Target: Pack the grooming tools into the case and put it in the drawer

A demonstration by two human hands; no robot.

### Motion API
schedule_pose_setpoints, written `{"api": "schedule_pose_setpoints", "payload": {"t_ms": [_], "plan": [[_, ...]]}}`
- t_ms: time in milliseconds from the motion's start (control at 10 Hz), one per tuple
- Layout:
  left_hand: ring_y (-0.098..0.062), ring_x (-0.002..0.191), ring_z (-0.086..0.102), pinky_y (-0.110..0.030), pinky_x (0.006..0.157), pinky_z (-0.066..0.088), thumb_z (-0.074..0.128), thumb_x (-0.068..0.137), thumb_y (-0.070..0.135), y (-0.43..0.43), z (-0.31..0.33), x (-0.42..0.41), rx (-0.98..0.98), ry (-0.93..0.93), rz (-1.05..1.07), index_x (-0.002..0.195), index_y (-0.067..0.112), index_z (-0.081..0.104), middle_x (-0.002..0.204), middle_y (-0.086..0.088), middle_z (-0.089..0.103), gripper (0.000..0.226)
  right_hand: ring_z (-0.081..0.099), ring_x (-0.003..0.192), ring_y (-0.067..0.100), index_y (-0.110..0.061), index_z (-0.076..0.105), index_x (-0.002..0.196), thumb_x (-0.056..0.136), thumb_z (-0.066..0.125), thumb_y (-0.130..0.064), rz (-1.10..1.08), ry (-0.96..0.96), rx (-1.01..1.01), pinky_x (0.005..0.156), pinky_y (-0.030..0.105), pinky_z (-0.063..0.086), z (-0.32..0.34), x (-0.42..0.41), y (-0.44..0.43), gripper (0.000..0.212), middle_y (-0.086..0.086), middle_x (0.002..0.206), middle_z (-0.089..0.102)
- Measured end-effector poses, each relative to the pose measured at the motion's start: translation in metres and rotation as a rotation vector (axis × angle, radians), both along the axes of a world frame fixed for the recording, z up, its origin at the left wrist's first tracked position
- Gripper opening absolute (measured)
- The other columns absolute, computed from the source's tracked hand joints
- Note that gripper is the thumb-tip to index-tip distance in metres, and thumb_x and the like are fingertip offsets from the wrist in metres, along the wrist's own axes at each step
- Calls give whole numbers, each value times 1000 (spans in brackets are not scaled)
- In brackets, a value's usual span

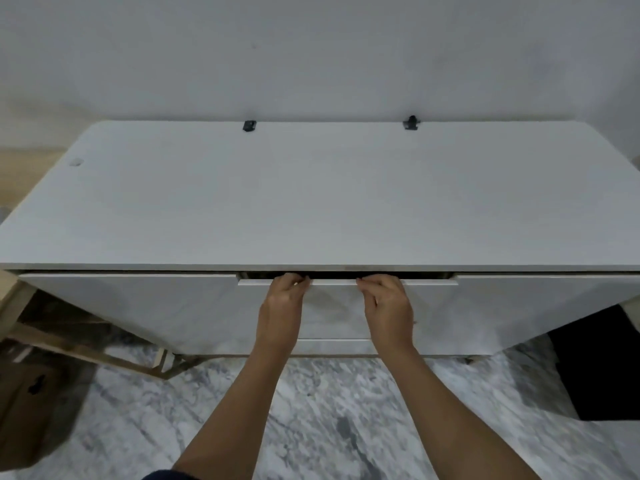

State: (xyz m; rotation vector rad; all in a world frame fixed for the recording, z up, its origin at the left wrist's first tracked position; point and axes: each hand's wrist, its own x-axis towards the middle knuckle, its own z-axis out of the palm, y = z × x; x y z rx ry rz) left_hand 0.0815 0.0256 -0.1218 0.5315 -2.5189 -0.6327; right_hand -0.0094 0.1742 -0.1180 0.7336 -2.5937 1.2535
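Note:
The white middle drawer (334, 308) of a white desk (311, 202) stands out only a narrow gap from the desk front. Its top edge is gripped by my left hand (285, 303), fingers curled over it left of centre. Just right of centre my right hand (386, 303) holds the same edge the same way. The gap above the drawer front is dark, and its inside is hidden. No case and no grooming tools show anywhere in view.
Two small black clips (249, 126) (411, 123) sit at the desk's back edge against the wall. A cardboard box (31, 403) stands on the marble floor at lower left, beside a wooden frame (86, 348). A dark object (602, 368) is at the right under the desk.

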Motion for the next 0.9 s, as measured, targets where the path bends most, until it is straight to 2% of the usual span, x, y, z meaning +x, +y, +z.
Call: {"api": "schedule_pose_setpoints", "payload": {"t_ms": [100, 200, 300, 500, 600, 700, 800, 900], "plan": [[-21, 89, 59, -25, 63, 50, 76, 67, -8, -2, -6, -6, -48, 77, 35, 95, 6, 72, 93, -7, 71, 30, 50, 86, 6, -3, 75, 88, 76, 67, 6, -51, 17, -72, 80, -7, 32, -4, -5, -6, 17, 10, 82, 70], [-26, 86, 62, -26, 72, 51, 77, 68, -8, -3, -9, -9, -53, 137, 74, 89, 5, 73, 88, -6, 72, 25, 51, 83, 7, -3, 75, 83, 75, 67, 4, -112, 24, -119, 81, -5, 33, -8, -6, -11, 13, 10, 76, 70], [-26, 83, 61, -21, 80, 45, 77, 69, -6, -9, -13, -10, -111, 177, 59, 88, 5, 74, 88, -5, 72, 22, 53, 84, 8, -3, 75, 83, 76, 66, 4, -124, 17, -166, 83, -1, 37, -14, -7, -13, 14, 10, 76, 70], [-24, 83, 62, -25, 77, 49, 76, 72, -2, -11, -14, -9, -139, 184, 57, 88, 7, 74, 87, -4, 72, 18, 53, 85, 9, -3, 75, 84, 77, 65, 6, -100, 41, -161, 84, -1, 36, -13, -6, -13, 15, 10, 75, 68], [-24, 87, 60, -27, 71, 51, 72, 76, -1, -7, -7, -9, -74, 154, 54, 89, 6, 73, 90, -5, 71, 15, 50, 92, 11, -2, 72, 89, 78, 58, 12, -120, 20, -93, 87, -4, 31, -9, -3, -15, 23, 11, 83, 67], [-25, 98, 55, -32, 66, 54, 66, 78, -7, 2, -1, -5, -35, 69, 56, 102, 5, 68, 105, -7, 67, 26, 47, 105, 15, -3, 68, 101, 78, 50, 16, -84, -46, -12, 93, -1, 31, -4, 7, -13, 35, 11, 102, 65], [-26, 115, 47, -37, 77, 56, 66, 75, -6, 6, 6, 1, -41, -102, 2, 122, 4, 55, 123, -13, 57, 49, 43, 122, 19, -4, 59, 120, 81, 51, 9, 28, -123, 144, 105, 27, 40, 9, 10, -10, 42, 10, 124, 57], [-32, 136, 31, -36, 96, 44, 65, 78, -1, 15, 5, 18, 9, -203, -72, 139, 4, 35, 144, -17, 38, 69, 30, 138, 28, -7, 47, 133, 83, 53, 0, 93, -120, 312, 113, 37, 33, 17, 24, 6, 51, 12, 145, 40]]}}
